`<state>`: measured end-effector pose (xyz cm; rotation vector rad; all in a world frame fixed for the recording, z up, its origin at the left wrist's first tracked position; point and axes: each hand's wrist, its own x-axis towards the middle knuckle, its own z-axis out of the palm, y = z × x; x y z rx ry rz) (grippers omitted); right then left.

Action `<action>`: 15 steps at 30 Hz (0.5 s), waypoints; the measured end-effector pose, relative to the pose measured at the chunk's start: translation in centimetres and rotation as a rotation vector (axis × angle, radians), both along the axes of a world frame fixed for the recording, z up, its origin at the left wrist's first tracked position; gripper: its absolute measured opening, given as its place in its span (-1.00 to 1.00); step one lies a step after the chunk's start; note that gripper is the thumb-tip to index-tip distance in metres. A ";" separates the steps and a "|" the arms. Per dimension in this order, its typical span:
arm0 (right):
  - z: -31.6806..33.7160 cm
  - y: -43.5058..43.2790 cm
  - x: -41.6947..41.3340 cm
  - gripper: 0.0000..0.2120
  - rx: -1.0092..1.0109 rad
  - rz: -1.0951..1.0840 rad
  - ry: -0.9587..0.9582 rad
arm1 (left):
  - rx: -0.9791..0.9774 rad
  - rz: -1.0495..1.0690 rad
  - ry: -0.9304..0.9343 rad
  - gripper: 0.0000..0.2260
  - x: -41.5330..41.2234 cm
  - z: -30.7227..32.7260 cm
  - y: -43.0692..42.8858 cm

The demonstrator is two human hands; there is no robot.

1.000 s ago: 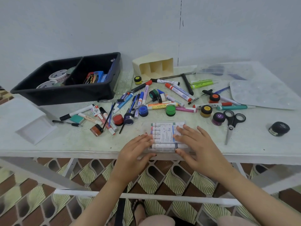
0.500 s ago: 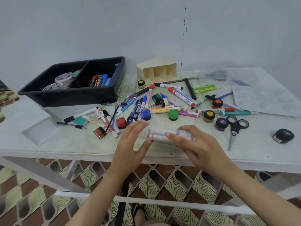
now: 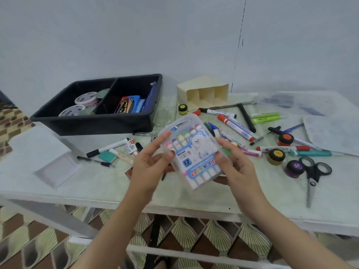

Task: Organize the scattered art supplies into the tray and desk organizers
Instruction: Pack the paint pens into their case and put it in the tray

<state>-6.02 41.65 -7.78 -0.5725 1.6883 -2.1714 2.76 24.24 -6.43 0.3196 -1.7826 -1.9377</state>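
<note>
- The pale worktop [image 3: 97,183] runs across the view, strewn with markers, pens and small paint pots, mostly in its middle and right part.
- The black tray [image 3: 93,123] sits at the back left. Its left compartment holds tape rolls [image 3: 86,98] and its right compartment holds a flat box of coloured pencils [image 3: 129,104].
- The cream desk organizer [image 3: 204,92] lies on its side just right of the tray, its three open slots facing the camera.
- The clear case of colour pens [image 3: 194,152] is held tilted above the front middle of the worktop, label side up, between both hands.
- The left hand [image 3: 149,164] grips the case's left edge, thumb on the front.
- The right hand [image 3: 239,167] grips the right edge, thumb on the label.
- The scissors [image 3: 312,171] lie at the right, blades pointing toward the front edge.
- A purple paint pot [image 3: 294,167] stands just beside the scissor handles.
</note>
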 end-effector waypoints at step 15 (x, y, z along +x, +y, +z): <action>5.0 -18.4 -4.9 -0.63 0.116 0.075 0.048 | -0.369 -0.182 -0.169 -0.58 -4.8 6.0 -21.6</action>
